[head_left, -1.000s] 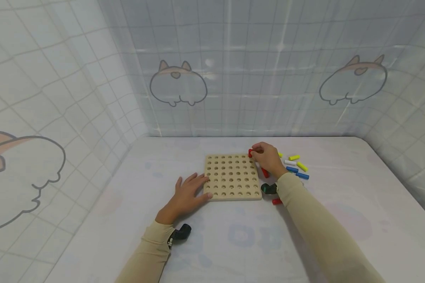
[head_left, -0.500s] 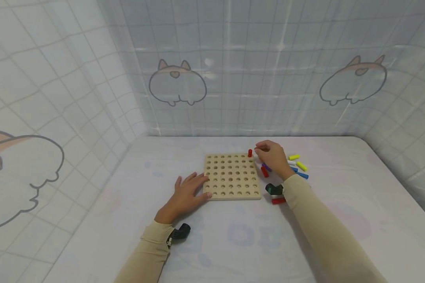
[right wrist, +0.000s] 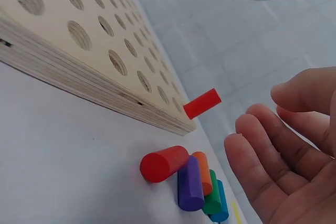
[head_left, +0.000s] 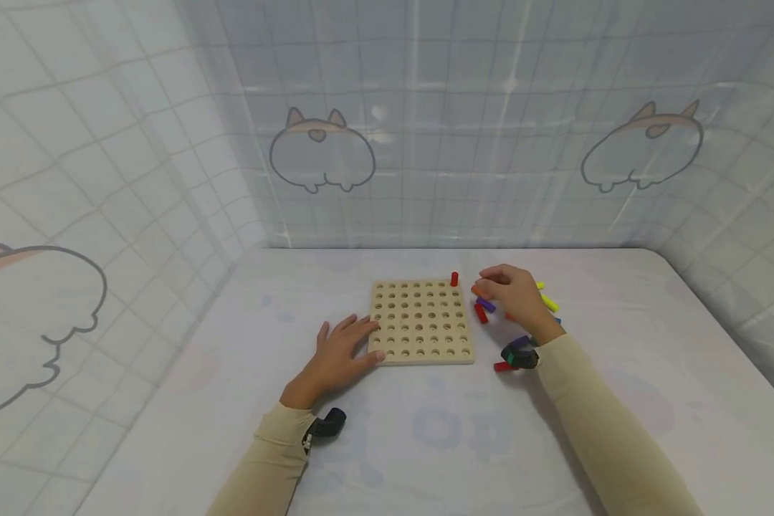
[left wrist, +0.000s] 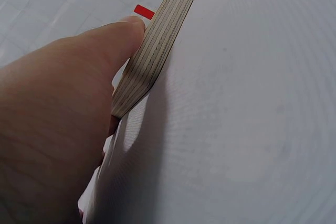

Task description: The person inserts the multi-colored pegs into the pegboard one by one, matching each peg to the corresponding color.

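Note:
A square wooden peg board (head_left: 421,321) (right wrist: 79,40) (left wrist: 157,45) full of round holes lies flat on the white table. One red peg (head_left: 454,279) (right wrist: 202,103) (left wrist: 144,11) stands in its far right corner hole. My right hand (head_left: 486,287) (right wrist: 262,124) hovers just right of the board, fingers relaxed and holding nothing. Below it lie a red peg (right wrist: 164,163), a purple peg (head_left: 486,304) (right wrist: 190,184) and an orange peg (right wrist: 203,171). My left hand (head_left: 368,342) rests flat on the board's near left corner, its thumb (left wrist: 105,40) against the edge.
More loose pegs lie right of the board: yellow (head_left: 548,302), green (right wrist: 212,198), blue (right wrist: 221,208) and a red one (head_left: 503,367) near my right wrist. Curtain walls with a grid print close the table's back and both sides.
My right hand let go of the red peg, which now stands in the corner hole, and moved right and back over the loose pegs. My left hand stayed put.

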